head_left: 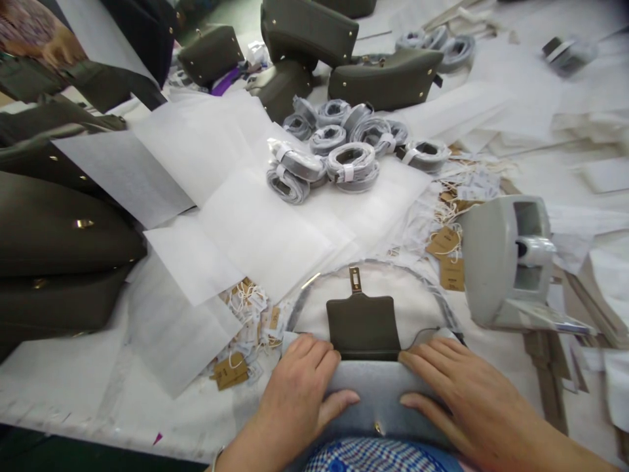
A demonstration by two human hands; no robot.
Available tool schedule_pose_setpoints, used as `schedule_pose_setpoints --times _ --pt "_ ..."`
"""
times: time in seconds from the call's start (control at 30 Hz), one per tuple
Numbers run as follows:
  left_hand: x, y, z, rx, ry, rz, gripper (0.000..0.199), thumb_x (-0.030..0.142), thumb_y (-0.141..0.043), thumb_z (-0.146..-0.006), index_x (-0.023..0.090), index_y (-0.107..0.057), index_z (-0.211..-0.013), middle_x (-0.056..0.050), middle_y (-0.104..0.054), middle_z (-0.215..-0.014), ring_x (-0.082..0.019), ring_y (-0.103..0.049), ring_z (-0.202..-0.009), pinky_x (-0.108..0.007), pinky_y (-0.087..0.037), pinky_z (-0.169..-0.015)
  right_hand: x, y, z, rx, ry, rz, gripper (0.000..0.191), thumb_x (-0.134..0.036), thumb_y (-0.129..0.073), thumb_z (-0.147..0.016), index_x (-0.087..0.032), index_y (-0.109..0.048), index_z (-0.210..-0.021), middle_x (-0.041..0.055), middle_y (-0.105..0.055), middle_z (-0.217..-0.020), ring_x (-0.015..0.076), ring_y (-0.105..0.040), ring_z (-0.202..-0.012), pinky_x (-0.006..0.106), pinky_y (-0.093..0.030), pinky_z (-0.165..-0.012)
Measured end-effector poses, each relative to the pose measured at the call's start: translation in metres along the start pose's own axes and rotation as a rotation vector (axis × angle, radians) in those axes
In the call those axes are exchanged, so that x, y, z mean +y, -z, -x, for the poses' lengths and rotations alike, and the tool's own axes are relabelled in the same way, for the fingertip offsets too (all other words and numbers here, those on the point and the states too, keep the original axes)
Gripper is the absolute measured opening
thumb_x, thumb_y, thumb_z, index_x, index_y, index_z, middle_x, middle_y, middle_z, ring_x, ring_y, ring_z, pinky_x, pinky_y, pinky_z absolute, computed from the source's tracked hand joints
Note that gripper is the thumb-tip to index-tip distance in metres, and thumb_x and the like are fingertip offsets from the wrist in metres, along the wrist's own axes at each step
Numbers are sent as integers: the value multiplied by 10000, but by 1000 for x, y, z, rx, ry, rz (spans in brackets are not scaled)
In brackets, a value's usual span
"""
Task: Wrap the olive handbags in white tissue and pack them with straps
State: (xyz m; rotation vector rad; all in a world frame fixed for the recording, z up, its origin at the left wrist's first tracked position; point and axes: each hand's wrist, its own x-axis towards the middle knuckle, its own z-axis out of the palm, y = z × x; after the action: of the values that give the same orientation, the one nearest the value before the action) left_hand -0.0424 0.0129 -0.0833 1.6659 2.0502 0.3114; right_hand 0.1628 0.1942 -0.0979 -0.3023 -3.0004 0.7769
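Observation:
A handbag (368,387) stands upright against my body, its near face bluish grey with a small gold-coloured fitting (378,428). My left hand (304,387) grips the left part of its top edge, fingers over the far side and thumb on the near face. My right hand (455,383) holds the right part the same way. Between the hands a dark olive flap (363,324) lies folded away from me, with a slotted metal clasp (354,278) at its end. A wrapped handle (393,265) arches beyond the flap. The bag's lower part is hidden.
Coiled straps in clear wrap (351,164) lie on white paper sheets (265,229). Dark olive bags (63,223) are stacked left, more (386,78) at the back. Brown tags (230,370) lie beside a grey tape dispenser (506,262) and farther left. Another person's hand (63,49) shows top left.

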Motion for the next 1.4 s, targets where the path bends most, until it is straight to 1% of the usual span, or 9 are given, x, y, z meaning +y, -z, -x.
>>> schedule_pose_setpoints --times 0.47,0.63,0.73,0.8,0.93,1.07,1.2,1.3,1.4 --pt "-11 -37 -7 108 -9 -252 466 610 -591 -852 178 -604 -1026 -33 -651 -772 -251 -613 -708 -411 -537 -627 14 -34 -18 -43 -4 281 376 -523 -362 -1021 -219 -529 -876 13 -633 -598 227 -636 -549 334 -339 -554" --pt "5 -43 0 371 -65 -289 254 365 -505 -974 197 -637 -1111 -99 -691 -1171 -266 -638 -1069 -467 -524 -939 14 -36 -16 -61 -12 312 314 -510 -461 -992 -220 -537 -896 15 -651 -618 241 -658 -577 333 -349 -563" --pt "11 -48 10 460 -211 -199 250 212 -436 -1002 227 -660 -1111 -24 -713 -1177 -182 -624 -1130 -368 -455 -1059 12 -34 -16 -99 -24 333 294 -502 -530 -964 -221 -545 -878 19 -660 -622 248 -665 -586 328 -339 -560" --pt "13 -49 19 386 -240 -125 269 308 -440 -1011 208 -657 -1135 -10 -727 -1158 -168 -626 -1140 -345 -436 -1089 11 -31 -16 -128 -30 334 297 -495 -538 -963 -219 -548 -856 25 -666 -622 248 -669 -588 323 -328 -554" --pt "14 -49 36 132 -238 -152 663 673 -451 -909 261 -466 -1429 -76 -528 -1471 -293 -443 -1389 -546 -352 -1154 9 -29 -18 -158 -35 348 306 -491 -534 -970 -203 -573 -875 39 -683 -635 246 -674 -598 312 -315 -547" --pt "15 -53 45 39 -224 -178 668 676 -414 -919 356 -341 -1501 -70 -328 -1603 -318 -244 -1493 -617 -213 -1195 7 -27 -19 -150 -49 353 327 -483 -521 -978 -177 -609 -906 67 -702 -671 254 -680 -632 314 -375 -574" --pt "16 -59 46 43 -215 -180 644 660 -408 -928 365 -348 -1496 -71 -305 -1612 -313 -201 -1506 -615 -150 -1211 -5 -18 -7 -42 27 295 299 -404 -557 -970 -141 -655 -1071 140 -744 -992 291 -692 -943 413 -490 -842" --pt "16 -60 46 73 -230 -179 649 660 -416 -925 349 -364 -1491 -86 -312 -1607 -314 -212 -1502 -606 -150 -1214 -19 -20 16 16 222 206 530 -424 -564 -958 -187 -492 -1426 125 -521 -1470 300 -471 -1356 490 -337 -1136" --pt "16 -61 47 99 -245 -175 637 649 -420 -928 320 -406 -1472 -89 -327 -1600 -310 -210 -1503 -593 -136 -1222 -27 -36 39 -30 320 133 661 -427 -536 -968 -240 -296 -1554 65 -377 -1578 275 -307 -1470 510 -219 -1212"
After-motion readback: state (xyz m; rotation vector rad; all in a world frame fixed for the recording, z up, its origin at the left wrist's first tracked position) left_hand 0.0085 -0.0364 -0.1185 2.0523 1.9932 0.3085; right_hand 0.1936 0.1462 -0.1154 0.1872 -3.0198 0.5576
